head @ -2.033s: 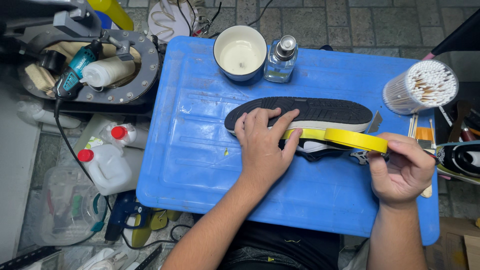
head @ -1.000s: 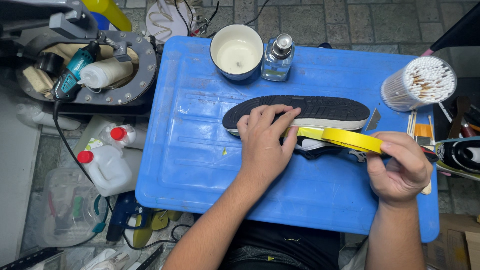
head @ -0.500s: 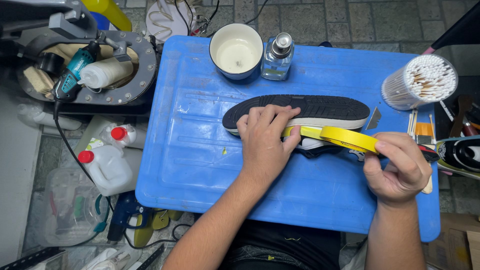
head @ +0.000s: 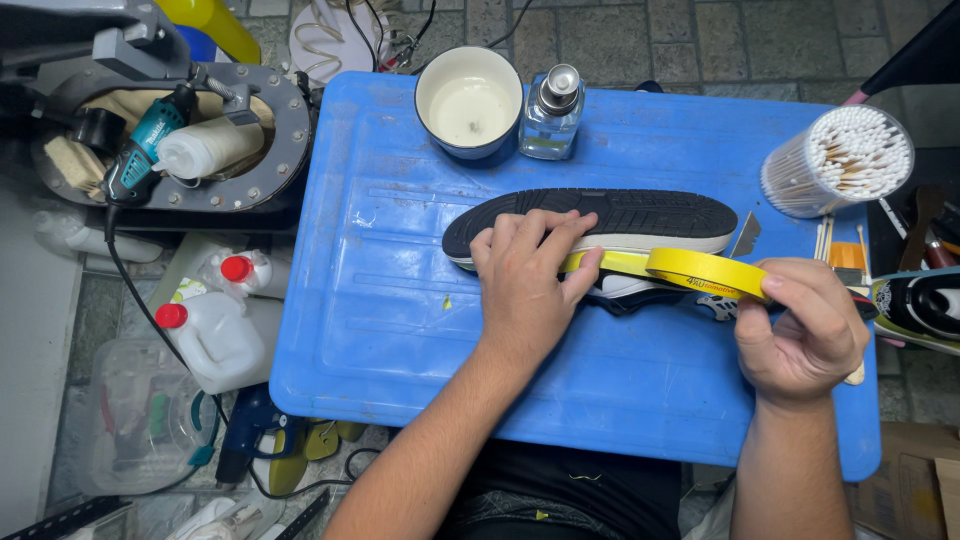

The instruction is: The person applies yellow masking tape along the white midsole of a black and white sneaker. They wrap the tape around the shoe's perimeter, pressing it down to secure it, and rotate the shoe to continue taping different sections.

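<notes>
A shoe (head: 640,225) lies on its side on the blue plastic lid (head: 380,300), its black sole facing away from me. My left hand (head: 525,280) presses on the shoe near the toe end, with the fingers on a strip of yellow tape laid along the white midsole. My right hand (head: 805,335) grips a roll of yellow tape (head: 705,272), held flat just right of the shoe's middle. The tape strip runs from the roll to under my left fingers.
A white-lined bowl (head: 468,100) and a small glass bottle (head: 552,110) stand at the lid's far edge. A tub of cotton swabs (head: 838,160) sits at far right. To the left lie a power tool (head: 140,150), white jugs with red caps (head: 210,330) and cables.
The shoe and my left hand stay nearly still. My right hand with the tape roll has shifted slightly along the shoe's side, keeping the yellow strip stretched.
</notes>
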